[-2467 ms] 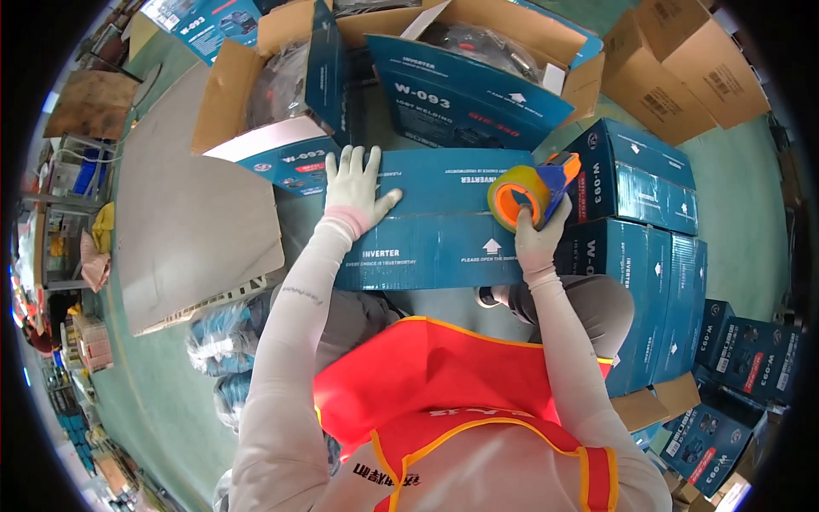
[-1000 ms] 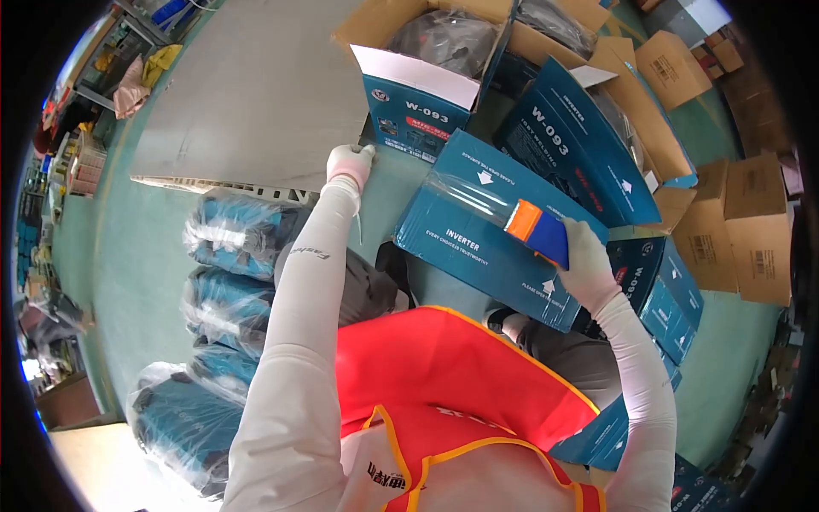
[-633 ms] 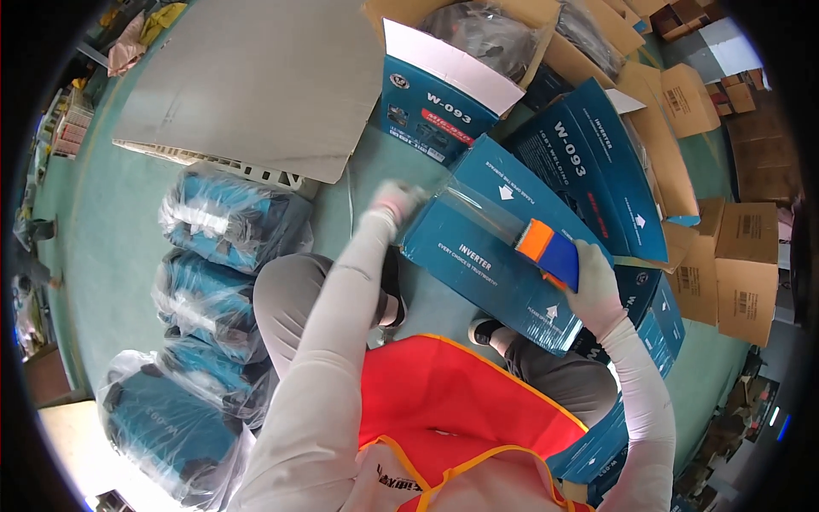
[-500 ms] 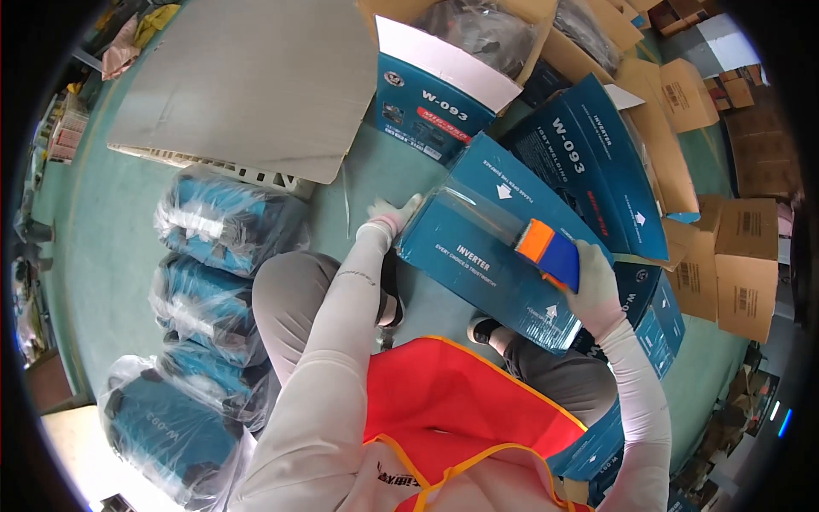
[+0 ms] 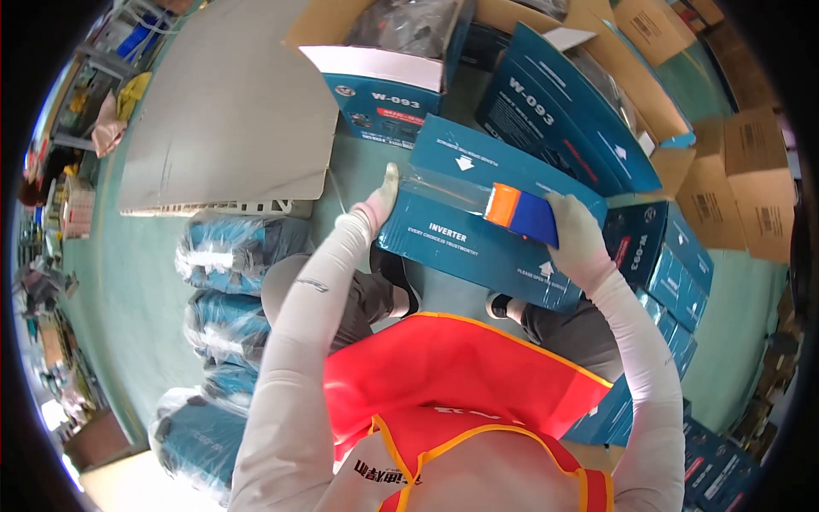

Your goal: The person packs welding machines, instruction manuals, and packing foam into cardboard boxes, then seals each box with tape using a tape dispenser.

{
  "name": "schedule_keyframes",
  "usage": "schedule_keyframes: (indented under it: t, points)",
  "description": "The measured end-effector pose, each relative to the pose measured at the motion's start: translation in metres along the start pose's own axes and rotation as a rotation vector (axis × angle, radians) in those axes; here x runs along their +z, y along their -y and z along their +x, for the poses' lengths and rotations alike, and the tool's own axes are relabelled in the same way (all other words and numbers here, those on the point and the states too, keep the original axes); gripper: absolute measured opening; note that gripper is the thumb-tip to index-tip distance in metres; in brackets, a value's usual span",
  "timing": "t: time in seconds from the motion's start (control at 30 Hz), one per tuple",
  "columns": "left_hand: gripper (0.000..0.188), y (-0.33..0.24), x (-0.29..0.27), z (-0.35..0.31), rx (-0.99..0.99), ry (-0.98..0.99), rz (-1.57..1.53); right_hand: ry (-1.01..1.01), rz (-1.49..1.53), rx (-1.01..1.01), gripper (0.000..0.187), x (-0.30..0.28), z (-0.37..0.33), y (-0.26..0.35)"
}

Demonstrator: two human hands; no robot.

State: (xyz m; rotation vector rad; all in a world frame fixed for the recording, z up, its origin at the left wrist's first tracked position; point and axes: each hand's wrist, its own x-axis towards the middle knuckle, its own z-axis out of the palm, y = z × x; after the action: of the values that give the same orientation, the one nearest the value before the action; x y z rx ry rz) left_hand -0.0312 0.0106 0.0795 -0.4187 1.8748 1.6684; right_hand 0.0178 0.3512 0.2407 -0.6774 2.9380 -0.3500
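Note:
A closed teal cardboard box (image 5: 426, 256) lies across in front of my feet. A strip of clear tape (image 5: 439, 189) runs along its top from the left end to an orange and blue tape dispenser (image 5: 522, 213). My right hand (image 5: 580, 243) is closed around the dispenser's blue end, over the right part of the box top. At the box's left end, my left hand (image 5: 382, 203) lies against the edge with its fingers stretched out. Some of its fingers are hidden. Both hands wear pale gloves.
Several plastic-wrapped teal machines (image 5: 223, 252) stand on the left. A large grey board (image 5: 230, 102) lies beyond them. Open teal boxes (image 5: 384, 107) with wrapped contents stand ahead. More teal boxes (image 5: 678, 269) and brown cartons (image 5: 759, 183) are on the right.
The box and both hands appear shifted slightly left as the view has turned. The dispenser remains in my right hand, and my left hand stays at the box's left end.

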Motion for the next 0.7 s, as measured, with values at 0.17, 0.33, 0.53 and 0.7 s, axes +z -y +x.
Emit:
schedule_keyframes:
  t: [0.17,0.33,0.53,0.7]
  points:
    - [0.054,-0.113,0.022,-0.021,0.625,-0.310,0.756,-0.033,0.009,0.036,0.054,-0.006,-0.012,-0.012]
    - [0.049,-0.145,0.079,0.026,0.850,-0.023,1.070,-0.075,0.000,-0.035,0.053,0.002,-0.011,-0.012]
    - [0.036,-0.147,0.110,0.040,0.688,0.071,1.336,-0.093,-0.006,-0.034,0.050,0.001,-0.013,-0.018]
    - [0.039,-0.145,0.111,0.042,0.751,0.062,1.430,-0.091,-0.017,-0.027,0.049,0.001,-0.012,-0.018]
